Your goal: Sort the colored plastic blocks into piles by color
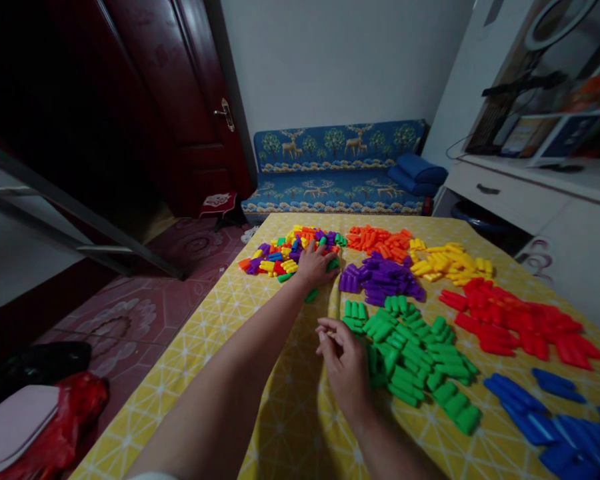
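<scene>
My left hand (316, 267) reaches to the right side of a mixed heap of coloured plastic pieces (275, 257), its fingers spread over them, with green pieces by its fingertips. My right hand (344, 360) is over the tablecloth at the left edge of a green pile (410, 353), fingers curled; whether anything small is inside them is hidden. Beyond the green pile lies a purple pile (385, 277). Farther back are an orange pile (377, 241) and a yellow pile (447, 261). To the right are a red pile (520, 320) and blue pieces (555, 420).
The table has a yellow patterned cloth (190, 393). Behind it stands a blue patterned sofa (330, 183). A white cabinet (520, 200) is at the right, a dark red door (180, 100) at the back left. Bags and a pale lid (17, 427) lie at lower left.
</scene>
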A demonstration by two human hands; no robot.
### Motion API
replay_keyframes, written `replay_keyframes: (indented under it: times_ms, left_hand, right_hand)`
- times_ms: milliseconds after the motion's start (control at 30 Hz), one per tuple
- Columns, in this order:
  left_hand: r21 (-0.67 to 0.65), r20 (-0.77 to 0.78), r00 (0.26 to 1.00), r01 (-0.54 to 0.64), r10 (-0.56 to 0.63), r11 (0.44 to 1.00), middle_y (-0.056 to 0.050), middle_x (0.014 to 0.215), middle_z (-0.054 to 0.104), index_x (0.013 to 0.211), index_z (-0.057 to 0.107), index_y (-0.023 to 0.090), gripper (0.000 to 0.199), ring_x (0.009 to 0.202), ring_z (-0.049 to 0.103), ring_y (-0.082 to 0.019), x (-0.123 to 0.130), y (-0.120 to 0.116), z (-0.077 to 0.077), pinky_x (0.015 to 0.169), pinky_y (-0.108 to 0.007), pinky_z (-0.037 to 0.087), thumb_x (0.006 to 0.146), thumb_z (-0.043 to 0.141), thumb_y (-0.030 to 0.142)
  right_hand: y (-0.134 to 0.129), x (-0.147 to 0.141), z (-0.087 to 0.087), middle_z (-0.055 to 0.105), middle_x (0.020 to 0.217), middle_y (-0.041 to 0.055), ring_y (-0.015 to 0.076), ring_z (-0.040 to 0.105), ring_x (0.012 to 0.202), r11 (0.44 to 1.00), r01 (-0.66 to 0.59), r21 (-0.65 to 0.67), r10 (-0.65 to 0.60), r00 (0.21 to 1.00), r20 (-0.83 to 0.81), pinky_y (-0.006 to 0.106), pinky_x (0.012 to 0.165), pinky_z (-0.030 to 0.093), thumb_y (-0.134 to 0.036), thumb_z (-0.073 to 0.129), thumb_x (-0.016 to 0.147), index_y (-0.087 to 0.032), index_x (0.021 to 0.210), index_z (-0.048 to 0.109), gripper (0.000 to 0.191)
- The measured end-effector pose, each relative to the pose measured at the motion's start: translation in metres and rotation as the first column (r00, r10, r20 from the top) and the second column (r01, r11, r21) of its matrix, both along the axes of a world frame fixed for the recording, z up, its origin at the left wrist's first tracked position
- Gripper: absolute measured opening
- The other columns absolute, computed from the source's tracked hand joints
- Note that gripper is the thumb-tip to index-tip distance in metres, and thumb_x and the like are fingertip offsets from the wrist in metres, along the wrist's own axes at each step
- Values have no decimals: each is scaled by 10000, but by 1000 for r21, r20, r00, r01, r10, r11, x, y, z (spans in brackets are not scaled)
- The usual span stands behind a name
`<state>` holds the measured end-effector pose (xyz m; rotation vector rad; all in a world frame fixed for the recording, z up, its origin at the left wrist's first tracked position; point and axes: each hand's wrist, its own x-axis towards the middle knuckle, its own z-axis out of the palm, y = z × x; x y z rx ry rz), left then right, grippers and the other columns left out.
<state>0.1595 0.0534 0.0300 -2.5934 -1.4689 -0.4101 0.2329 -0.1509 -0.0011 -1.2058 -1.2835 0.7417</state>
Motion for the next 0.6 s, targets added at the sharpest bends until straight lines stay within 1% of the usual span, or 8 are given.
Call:
replay_keyframes:
  times_ms: [67, 200, 267, 367, 500, 533, 600]
  left_hand:
    - [-13, 8, 1000, 17, -17, 1000, -97, 1325, 532, 1246, 596, 291, 465, 1307, 361, -351, -5, -7, 2, 965, -489, 448, 846, 547, 524]
    - [-42, 36, 998, 47, -45, 998, -94, 1242, 560, 1225, 601, 275, 440, 1219, 435, -299, -20, -32, 4, 915, -406, 492, 832, 583, 471]
    - [-43, 54, 997, 52, -49, 998, -92, 1237, 561, 1207, 606, 267, 427, 1191, 453, -290, -28, -48, 3, 898, -394, 502, 828, 593, 463]
    - [-57, 62, 996, 61, -57, 997, -89, 1209, 577, 1183, 613, 257, 407, 1147, 484, -279, -42, -75, 4, 876, -384, 511, 828, 603, 454]
    - [-107, 77, 991, 113, -105, 988, -76, 1173, 614, 1209, 610, 274, 435, 1121, 514, -270, -58, -110, 12, 905, -396, 504, 835, 595, 494]
    - [-113, 80, 989, 134, -125, 985, -73, 1196, 614, 1225, 606, 279, 448, 1137, 511, -272, -63, -117, 15, 928, -403, 495, 836, 592, 502]
    - [-91, 106, 986, 138, -128, 986, -66, 1281, 589, 1238, 609, 289, 459, 1182, 494, -279, -72, -124, 22, 957, -410, 479, 845, 577, 524]
  right_hand:
    - [0, 0, 0, 718, 848, 67, 139, 648, 607, 1000, -9, 2, 9, 1000, 6, 235, 577, 526, -302, 513, 900, -172, 1022, 648, 224]
    - [1, 1, -1, 731, 913, 88, 158, 668, 662, 1000, -11, 0, 11, 1000, 24, 245, 591, 530, -309, 519, 892, -172, 1003, 659, 226]
    - [1, 1, -1, 733, 941, 95, 169, 681, 703, 1000, -9, -6, 10, 1000, 25, 247, 602, 535, -308, 522, 887, -173, 996, 663, 224]
    - [2, 2, -3, 734, 910, 90, 174, 684, 716, 1000, -14, -1, 14, 1000, 27, 246, 606, 534, -308, 526, 885, -173, 1001, 661, 224]
    - [2, 2, -2, 733, 897, 79, 162, 674, 694, 999, -35, 17, 35, 999, 26, 242, 610, 534, -324, 517, 902, -179, 1017, 654, 229]
    - [2, 2, -2, 732, 897, 75, 157, 670, 683, 999, -45, 18, 44, 999, 28, 242, 610, 534, -326, 510, 909, -182, 1022, 653, 232]
    - [2, 2, -1, 731, 874, 67, 153, 664, 663, 999, -48, 17, 47, 998, 32, 242, 606, 532, -330, 506, 913, -186, 1024, 654, 234]
